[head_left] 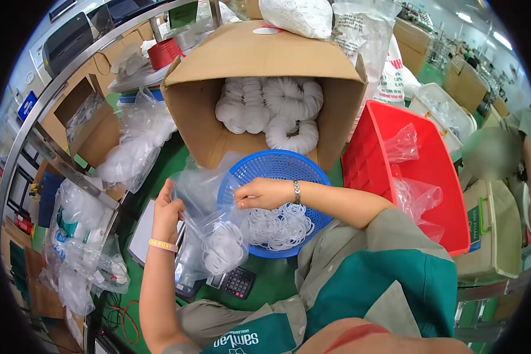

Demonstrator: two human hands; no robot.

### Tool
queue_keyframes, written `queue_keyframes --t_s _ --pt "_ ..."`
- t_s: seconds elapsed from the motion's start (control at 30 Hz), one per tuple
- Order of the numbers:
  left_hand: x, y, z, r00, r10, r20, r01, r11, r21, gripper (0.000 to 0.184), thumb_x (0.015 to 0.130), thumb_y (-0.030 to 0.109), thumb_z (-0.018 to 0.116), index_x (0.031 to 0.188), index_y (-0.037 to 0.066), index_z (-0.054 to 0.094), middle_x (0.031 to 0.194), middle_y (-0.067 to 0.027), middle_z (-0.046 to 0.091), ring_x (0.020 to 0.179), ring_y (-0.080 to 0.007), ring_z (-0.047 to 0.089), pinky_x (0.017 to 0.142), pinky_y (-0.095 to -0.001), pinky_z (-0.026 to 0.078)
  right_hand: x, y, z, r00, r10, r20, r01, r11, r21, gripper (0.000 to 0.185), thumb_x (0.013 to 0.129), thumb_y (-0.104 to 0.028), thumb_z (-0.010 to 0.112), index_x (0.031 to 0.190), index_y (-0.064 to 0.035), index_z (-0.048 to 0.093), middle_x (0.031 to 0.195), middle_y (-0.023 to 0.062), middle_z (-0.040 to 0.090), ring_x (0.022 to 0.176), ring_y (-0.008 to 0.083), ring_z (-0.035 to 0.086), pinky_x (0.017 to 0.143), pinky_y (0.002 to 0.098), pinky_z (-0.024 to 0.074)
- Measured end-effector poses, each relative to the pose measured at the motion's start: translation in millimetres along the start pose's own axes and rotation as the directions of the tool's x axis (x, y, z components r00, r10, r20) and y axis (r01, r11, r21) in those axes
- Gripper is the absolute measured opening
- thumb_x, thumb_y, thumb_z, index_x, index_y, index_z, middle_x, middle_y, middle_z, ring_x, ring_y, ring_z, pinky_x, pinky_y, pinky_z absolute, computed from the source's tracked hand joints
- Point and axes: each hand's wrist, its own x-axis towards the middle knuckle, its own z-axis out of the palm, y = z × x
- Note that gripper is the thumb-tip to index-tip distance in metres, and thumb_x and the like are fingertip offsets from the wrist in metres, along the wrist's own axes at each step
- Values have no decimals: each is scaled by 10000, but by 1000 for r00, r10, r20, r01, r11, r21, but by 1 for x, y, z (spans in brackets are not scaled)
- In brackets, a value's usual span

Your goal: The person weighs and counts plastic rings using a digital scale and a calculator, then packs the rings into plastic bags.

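A clear plastic bag hangs in front of me, with a clump of white rings in its lower part. My left hand grips the bag's left side, its fingers closed. On the bag's other side, my right hand is closed in a pinch over the blue basket. It seems to touch the bag's edge; the fingertips are partly hidden. Loose white rings lie inside the basket, below my right hand.
Behind the basket, an open cardboard box holds bundles of white rings. A red bin with clear bags stands at right. A calculator lies below the bag. Left of me are a metal rail and more plastic bags.
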Motion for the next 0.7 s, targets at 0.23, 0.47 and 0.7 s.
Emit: queue_keyframes --t_s 0.23,0.47,0.7 --pt "0 0 -2 1000 -1 -10 1 1000 8 694 642 -60 423 1302 -42 207 1358 -143 258 485 -48 426 412 -194 339 0 0 -2 1000 5 4 -5 998 63 155 829 -189 499 806 -41 537 744 57 601 675 172 563 623 288 435" --pt "1 -2 -4 1000 -8 -2 8 999 37 684 660 -46 424 1308 -26 205 1360 -127 260 512 -54 443 423 -195 347 -1 0 1 999 -14 -42 17 997 71 167 818 -194 527 761 -36 532 629 47 551 576 149 508 555 284 409" --pt "1 -3 -5 1000 -7 5 7 999 36 692 656 -40 423 1312 -20 201 1362 -124 257 519 -59 440 430 -193 347 -1 -2 0 999 11 -43 -8 999 53 175 816 -195 532 744 -36 526 605 39 545 555 131 503 534 276 404"
